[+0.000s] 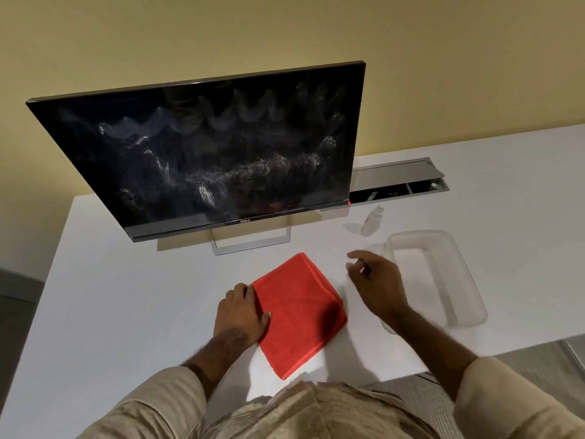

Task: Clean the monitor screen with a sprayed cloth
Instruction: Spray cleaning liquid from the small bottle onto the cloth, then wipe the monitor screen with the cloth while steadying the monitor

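The monitor (202,153) stands at twelve o'clock on the white table (110,280), its dark screen streaked with smears. At six o'clock lies the folded red cloth (300,315). The left hand (240,315) rests on the cloth's nine o'clock edge, fingers curled over it. The right hand (376,280) hovers at three o'clock of the cloth, fingers loose, grasping nothing. Beyond it sits a clear plastic tray (443,280), nothing visible inside. A small spray bottle (372,221) stands at one o'clock.
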